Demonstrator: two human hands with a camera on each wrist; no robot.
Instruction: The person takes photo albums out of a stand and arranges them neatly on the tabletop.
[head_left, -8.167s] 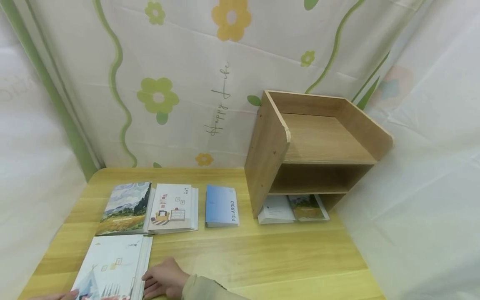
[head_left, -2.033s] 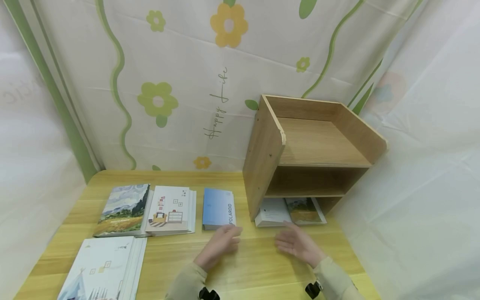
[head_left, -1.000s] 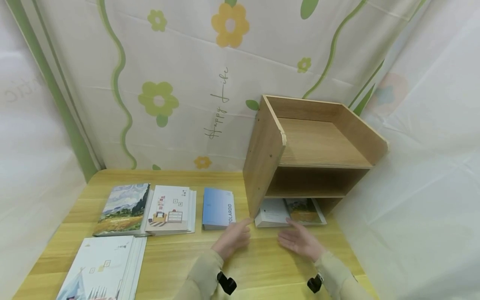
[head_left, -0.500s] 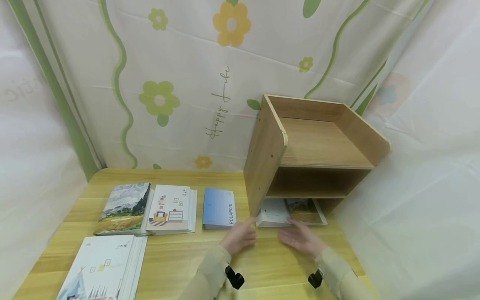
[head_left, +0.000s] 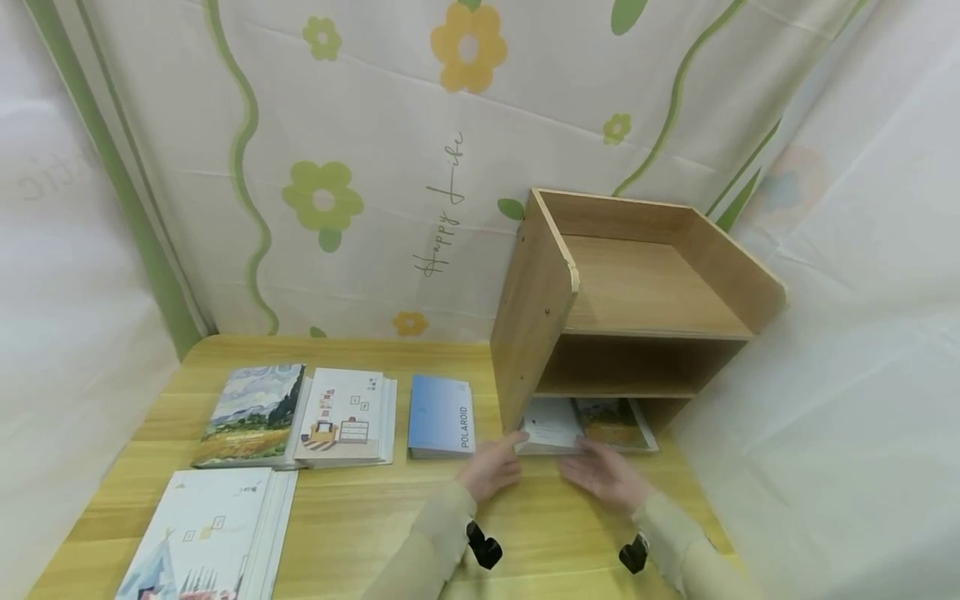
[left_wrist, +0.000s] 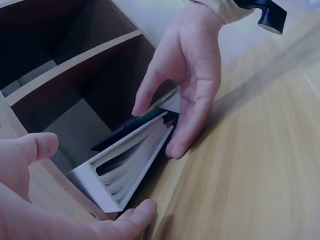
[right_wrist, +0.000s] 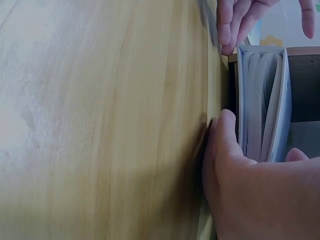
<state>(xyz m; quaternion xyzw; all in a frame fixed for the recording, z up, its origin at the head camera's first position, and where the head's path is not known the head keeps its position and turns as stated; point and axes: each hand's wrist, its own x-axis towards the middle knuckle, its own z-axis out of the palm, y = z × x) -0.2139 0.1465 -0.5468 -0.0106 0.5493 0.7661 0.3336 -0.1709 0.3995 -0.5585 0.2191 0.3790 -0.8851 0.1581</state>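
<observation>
In the head view, a white photo album (head_left: 551, 423) lies in the bottom compartment of the wooden shelf (head_left: 622, 283), beside a dark landscape-cover album (head_left: 611, 423). My left hand (head_left: 491, 471) is at the white album's front left corner. My right hand (head_left: 606, 477) is at its front right end. In the left wrist view, the page edges (left_wrist: 127, 170) fan between the covers. My left thumb and fingers spread apart there, around the near corner. The right thumb lies on the upper side and the fingers run low along the table, with the album's end between them.
Left of the shelf lie a blue POLAROID album (head_left: 441, 415), a white album with a furniture picture (head_left: 341, 417) and a landscape album (head_left: 251, 412). A tent-picture album (head_left: 198, 533) lies nearer on the wooden table (head_left: 352, 525). A flowered curtain (head_left: 390, 125) hangs behind.
Both hands have gone from the tent-picture album to the shelf. Lately my left hand has moved right to the white album's corner; the right has barely moved. The view has shifted slightly.
</observation>
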